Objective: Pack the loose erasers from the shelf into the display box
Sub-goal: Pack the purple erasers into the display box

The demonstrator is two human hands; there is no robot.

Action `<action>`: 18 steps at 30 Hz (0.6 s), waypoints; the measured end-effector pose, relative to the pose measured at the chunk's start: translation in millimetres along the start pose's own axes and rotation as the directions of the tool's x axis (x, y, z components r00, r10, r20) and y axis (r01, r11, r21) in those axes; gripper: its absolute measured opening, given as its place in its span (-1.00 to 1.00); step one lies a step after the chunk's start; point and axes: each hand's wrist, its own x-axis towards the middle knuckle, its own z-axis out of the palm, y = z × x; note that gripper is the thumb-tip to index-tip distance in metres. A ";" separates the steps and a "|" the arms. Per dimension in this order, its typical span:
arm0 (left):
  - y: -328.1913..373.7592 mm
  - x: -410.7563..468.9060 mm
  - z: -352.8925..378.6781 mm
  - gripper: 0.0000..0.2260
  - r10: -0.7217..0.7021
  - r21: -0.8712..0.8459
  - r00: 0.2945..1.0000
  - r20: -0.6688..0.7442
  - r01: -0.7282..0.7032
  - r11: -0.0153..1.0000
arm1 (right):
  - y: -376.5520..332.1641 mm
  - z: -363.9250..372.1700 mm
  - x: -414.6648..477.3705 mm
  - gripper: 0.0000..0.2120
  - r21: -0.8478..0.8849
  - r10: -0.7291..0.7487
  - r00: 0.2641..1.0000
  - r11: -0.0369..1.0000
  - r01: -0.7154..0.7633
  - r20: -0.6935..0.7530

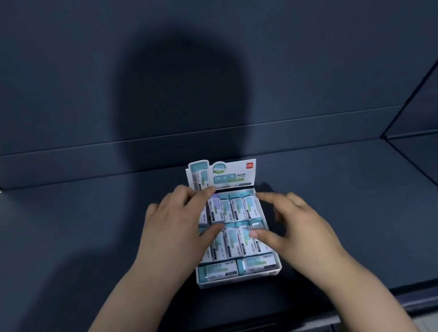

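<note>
Head: display box [239,280] beneath hands [176,230] (erasers [238,209] inside)

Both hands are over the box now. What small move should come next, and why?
Probably press the erasers flat and level: the display box looks full, and the left hand and the right hand lie over its rows, holding nothing.

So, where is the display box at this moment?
In the head view the display box stands on the dark shelf, near centre, with the left hand and the right hand reaching over its erasers.
</note>
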 end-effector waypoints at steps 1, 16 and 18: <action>5.1 1.0 -0.1 -0.45 0.009 0.007 1.000 -0.009 -0.009 1.000 | 3.1 -3.7 -1.2 -0.40 0.004 -0.005 1.000 1.000 0.005 -0.013; 175.7 29.9 45.5 -0.50 0.052 0.014 0.992 -0.112 -0.051 0.999 | 141.9 -113.3 -25.8 -0.41 0.038 -0.055 0.998 0.998 0.056 -0.024; 212.2 38.1 57.0 -0.50 0.067 0.032 0.990 -0.126 -0.063 0.997 | 172.5 -140.0 -30.5 -0.42 0.027 -0.051 0.998 0.998 0.052 -0.033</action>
